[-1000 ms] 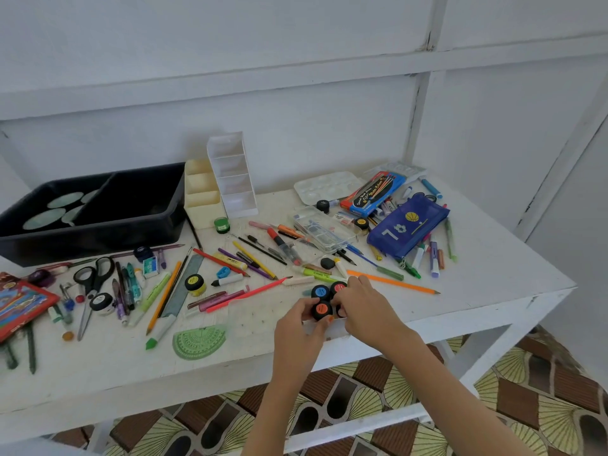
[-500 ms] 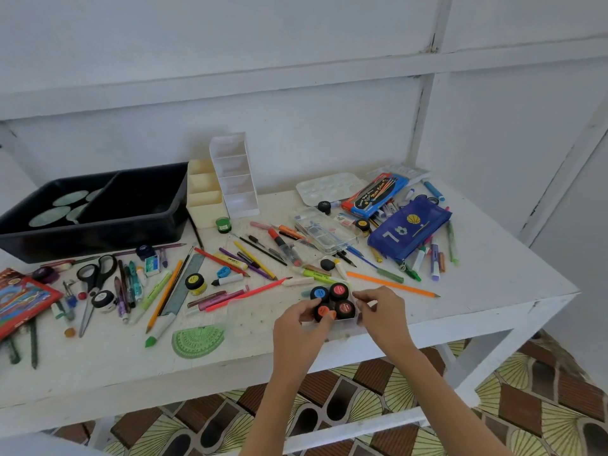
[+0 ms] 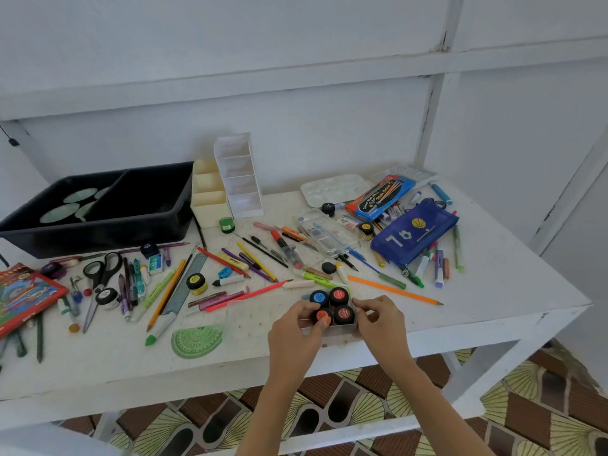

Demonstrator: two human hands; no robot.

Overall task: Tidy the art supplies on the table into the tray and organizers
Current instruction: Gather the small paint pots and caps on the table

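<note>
Pots packed: left hand (image 3: 292, 330) and right hand (image 3: 381, 320), grips closed round clear plastic paint-pot case (image 3: 342, 326), well right of black plastic tray (image 3: 98, 232); next, probably a level carry there.

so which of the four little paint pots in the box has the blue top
The back-left pot in the clear box, on the side away from the person; the other three tops are red or orange.

Bright, even daylight, soft shadows, slight softness, wide-angle bending at the edges.
</note>
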